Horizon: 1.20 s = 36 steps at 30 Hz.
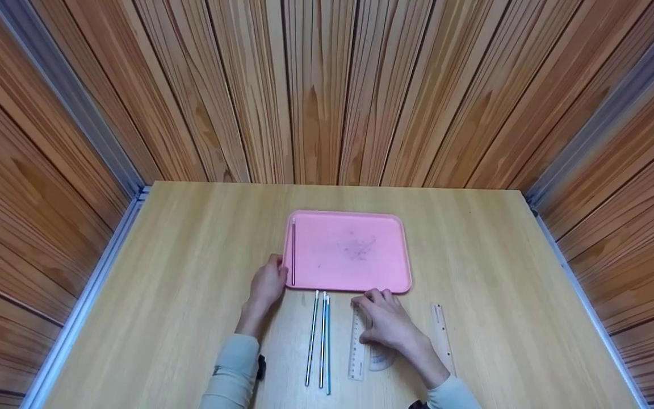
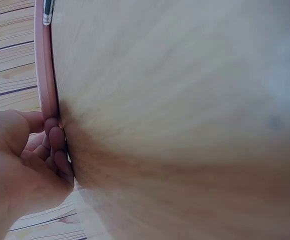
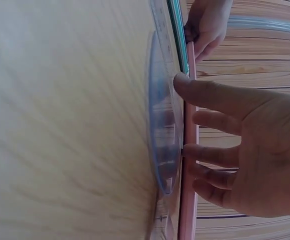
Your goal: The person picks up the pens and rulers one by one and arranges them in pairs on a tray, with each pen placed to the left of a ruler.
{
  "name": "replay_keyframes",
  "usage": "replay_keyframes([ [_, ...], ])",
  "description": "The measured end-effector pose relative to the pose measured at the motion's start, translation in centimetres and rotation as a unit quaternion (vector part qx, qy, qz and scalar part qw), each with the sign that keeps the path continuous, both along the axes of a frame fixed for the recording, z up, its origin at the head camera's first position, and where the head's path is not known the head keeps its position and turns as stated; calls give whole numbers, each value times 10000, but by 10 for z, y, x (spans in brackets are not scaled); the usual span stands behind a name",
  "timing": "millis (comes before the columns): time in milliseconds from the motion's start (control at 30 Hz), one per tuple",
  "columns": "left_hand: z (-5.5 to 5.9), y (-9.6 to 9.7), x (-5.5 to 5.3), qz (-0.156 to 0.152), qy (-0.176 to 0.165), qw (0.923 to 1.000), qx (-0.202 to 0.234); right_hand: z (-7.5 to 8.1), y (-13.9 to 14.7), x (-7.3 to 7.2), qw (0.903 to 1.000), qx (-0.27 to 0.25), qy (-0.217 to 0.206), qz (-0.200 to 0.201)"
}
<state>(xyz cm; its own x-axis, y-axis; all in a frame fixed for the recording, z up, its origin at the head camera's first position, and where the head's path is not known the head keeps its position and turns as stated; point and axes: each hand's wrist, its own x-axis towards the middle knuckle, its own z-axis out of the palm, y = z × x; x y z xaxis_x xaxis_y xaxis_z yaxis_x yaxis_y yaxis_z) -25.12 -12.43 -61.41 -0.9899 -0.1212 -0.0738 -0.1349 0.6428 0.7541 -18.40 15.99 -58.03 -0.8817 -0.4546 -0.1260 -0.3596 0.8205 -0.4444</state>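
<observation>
Maybe to keep it still, the left hand (image 1: 267,282) grips the left edge of the pink tray (image 1: 327,250) with curled fingers. The right hand (image 1: 388,321) spreads its fingers over the left ruler (image 1: 356,358) and protractor (image 1: 381,362) near the tray, seemingly holding nothing.

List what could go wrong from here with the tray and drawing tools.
1. The left hand grips the pink tray by its edge; a tilt could send the lone pencil in it rolling.
2. The protractor and nearest ruler lie close together, partly beneath the right hand, so reaching for one may nudge the other.
3. Three loose pencils on the table might roll if brushed.
</observation>
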Motion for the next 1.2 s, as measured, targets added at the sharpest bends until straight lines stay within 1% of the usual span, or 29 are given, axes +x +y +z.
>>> replay_keyframes([
  [133, 0, 0, -1, 0, -51, 10000, 4, -1, -1, -2, 10000, 35, -48, 39],
  [300, -1, 0, 0, 5, -24, 10000, 4, -2, -3, -10, 10000, -11, -89, 22],
  [433, -2, 0, 1, -31, -46, 10000, 8, -3, -3, -16, 9992, -141, -385, -43],
  [533, -2, -1, 1, -41, -87, 9999, 103, -3, -3, -17, 9974, -299, -660, -37],
  [733, 0, -1, -1, 21, -129, 9997, 187, -3, 0, -18, 9929, -741, -926, 43],
  [967, 1, -1, -1, 10, -149, 9998, 155, -2, 5, -18, 9815, -1405, -1293, 135],
  [1100, 1, -1, -1, 1, -138, 9998, 125, -1, 5, -17, 9737, -1840, -1338, 93],
  [1200, 0, -1, -1, 14, -110, 9999, 84, -2, 5, -18, 9635, -2279, -1405, -51],
])
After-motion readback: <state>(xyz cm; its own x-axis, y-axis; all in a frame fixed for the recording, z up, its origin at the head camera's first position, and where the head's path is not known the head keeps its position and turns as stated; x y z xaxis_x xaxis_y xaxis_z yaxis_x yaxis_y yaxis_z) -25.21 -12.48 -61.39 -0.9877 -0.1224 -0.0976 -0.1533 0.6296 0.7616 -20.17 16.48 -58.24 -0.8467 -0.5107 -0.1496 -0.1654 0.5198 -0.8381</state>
